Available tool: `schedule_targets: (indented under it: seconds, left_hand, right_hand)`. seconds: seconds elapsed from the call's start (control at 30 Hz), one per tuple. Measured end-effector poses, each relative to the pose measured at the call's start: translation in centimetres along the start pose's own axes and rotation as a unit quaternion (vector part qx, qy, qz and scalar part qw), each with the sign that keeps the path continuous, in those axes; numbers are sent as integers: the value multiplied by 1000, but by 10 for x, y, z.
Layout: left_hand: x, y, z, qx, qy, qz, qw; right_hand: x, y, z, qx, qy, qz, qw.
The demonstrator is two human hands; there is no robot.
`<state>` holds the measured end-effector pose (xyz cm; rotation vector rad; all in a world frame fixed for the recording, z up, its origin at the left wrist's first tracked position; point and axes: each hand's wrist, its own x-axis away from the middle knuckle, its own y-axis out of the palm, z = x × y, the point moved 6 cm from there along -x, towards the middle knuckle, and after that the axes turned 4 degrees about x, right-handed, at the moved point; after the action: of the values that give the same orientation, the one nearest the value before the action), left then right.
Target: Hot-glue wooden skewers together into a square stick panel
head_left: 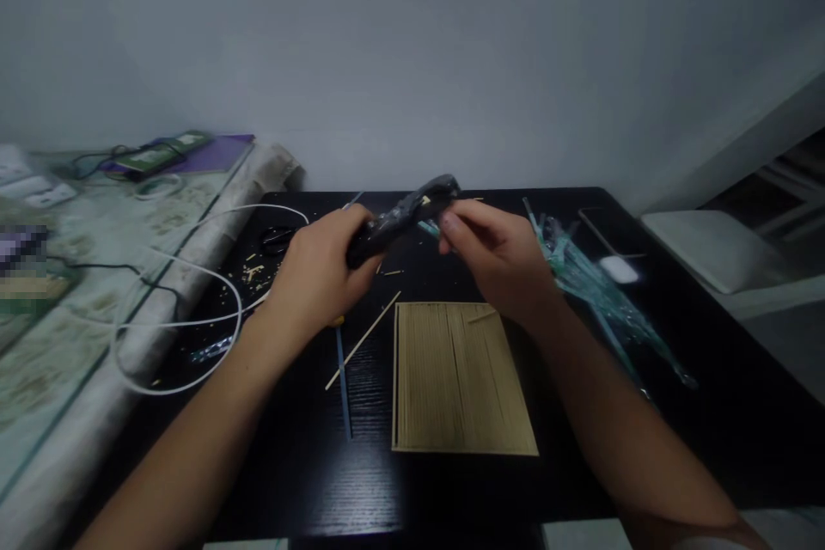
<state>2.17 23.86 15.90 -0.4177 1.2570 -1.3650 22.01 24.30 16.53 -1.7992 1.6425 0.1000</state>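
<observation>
My left hand [328, 262] is wrapped round a dark, glossy, elongated tool [412, 210], raised above the table and tilted up to the right. Its exact kind is unclear. A small pale bit shows on its upper part. Close to the tool's far end, my right hand [496, 245] has its thumb and fingers pinched together; what sits between them is too small to make out. Below both hands lies a flat square panel of thin wooden sticks [444, 387], with a short loose piece [482, 318] on top.
Left of the panel, a thin wooden stick [370, 333] crosses a narrow blue strip [343, 387]. Black-handled scissors [277, 239], stick scraps [253, 273] and a looped white cable [240, 309] lie further left. Greenish clear plastic wrappers [599, 301] and a white object [619, 269] are at right.
</observation>
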Motion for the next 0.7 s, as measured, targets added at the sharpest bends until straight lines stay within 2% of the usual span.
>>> schedule_targets:
  seconds: [0.3, 0.5, 0.7]
  left_hand:
    - [0, 13, 4, 7, -12, -5, 1000]
    - [1, 15, 4, 16, 15, 9, 1000]
    - [1, 16, 4, 15, -2, 2, 1000]
  right_hand:
    - [2, 2, 5, -45, -4, -29, 999]
    - [2, 5, 8, -86, 11, -38, 995]
    - [3, 5, 7, -90, 5, -50, 995]
